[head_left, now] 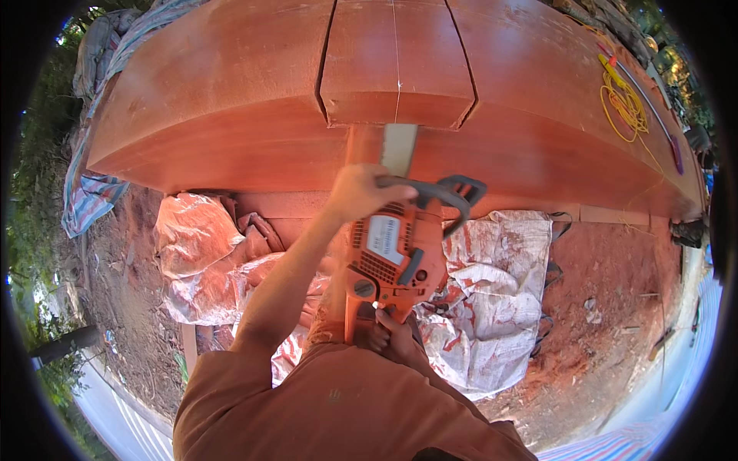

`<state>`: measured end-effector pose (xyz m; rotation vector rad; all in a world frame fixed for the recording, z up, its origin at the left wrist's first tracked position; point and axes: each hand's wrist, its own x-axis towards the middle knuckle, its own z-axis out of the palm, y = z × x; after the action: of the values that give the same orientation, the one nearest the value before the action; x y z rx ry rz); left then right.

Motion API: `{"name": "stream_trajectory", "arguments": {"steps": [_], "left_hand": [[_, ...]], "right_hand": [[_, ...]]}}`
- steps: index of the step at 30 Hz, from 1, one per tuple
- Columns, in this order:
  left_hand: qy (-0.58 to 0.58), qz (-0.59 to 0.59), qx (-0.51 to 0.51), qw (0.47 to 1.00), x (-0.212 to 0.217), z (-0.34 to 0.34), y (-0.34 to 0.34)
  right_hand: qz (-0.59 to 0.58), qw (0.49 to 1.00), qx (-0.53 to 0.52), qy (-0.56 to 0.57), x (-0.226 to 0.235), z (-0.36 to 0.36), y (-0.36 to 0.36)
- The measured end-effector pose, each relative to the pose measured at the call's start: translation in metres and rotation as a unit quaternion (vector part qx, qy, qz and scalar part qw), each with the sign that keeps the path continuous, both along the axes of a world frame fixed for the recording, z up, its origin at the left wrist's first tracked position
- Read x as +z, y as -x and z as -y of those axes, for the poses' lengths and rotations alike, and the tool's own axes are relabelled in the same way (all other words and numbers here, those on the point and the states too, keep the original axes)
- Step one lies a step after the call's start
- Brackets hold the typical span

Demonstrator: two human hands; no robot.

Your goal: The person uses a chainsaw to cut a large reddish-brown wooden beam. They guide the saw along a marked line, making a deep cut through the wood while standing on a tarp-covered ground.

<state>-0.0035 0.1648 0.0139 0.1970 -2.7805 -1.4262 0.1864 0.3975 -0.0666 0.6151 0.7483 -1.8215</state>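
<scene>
An orange chainsaw [398,257] is held between my two hands, in front of my body. My left hand [357,192] is closed round its dark front handle. Lower down, my right hand [393,338] grips the rear handle, partly hidden by the saw body. The guide bar [400,150] points away from me, and its tip is hidden at the near face of a big reddish wood slab [215,115]. Two dark cuts flank the slab's middle section [361,65]. A thin pale line runs along that section, above the bar.
Dusty white sacks [500,284] lie below the slab on the right, with a dust-covered plastic bag [200,238] on the left. Yellow cord [626,107] and a thin rod [657,115] rest on the slab's right end. A striped tarp [88,207] hangs at the left.
</scene>
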Motion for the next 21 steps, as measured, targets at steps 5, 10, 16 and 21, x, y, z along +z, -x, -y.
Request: {"name": "stream_trajectory", "arguments": {"steps": [5, 10, 16, 21], "left_hand": [[-0.001, -0.005, -0.016, 1.0, 0.002, -0.016, -0.003], [0.02, -0.038, -0.023, 0.999, 0.005, -0.008, 0.004], [-0.001, -0.022, -0.022, 1.0, 0.001, -0.004, -0.005], [0.003, -0.004, 0.002, 1.0, -0.004, -0.007, -0.016]], "right_hand": [[-0.018, 0.999, -0.039, 0.012, 0.008, -0.012, -0.013], [-0.032, 0.999, -0.034, 0.009, 0.007, -0.006, -0.006], [-0.017, 0.999, -0.022, 0.023, 0.005, -0.008, -0.008], [-0.018, 1.0, 0.003, -0.001, 0.01, -0.017, -0.01]]}}
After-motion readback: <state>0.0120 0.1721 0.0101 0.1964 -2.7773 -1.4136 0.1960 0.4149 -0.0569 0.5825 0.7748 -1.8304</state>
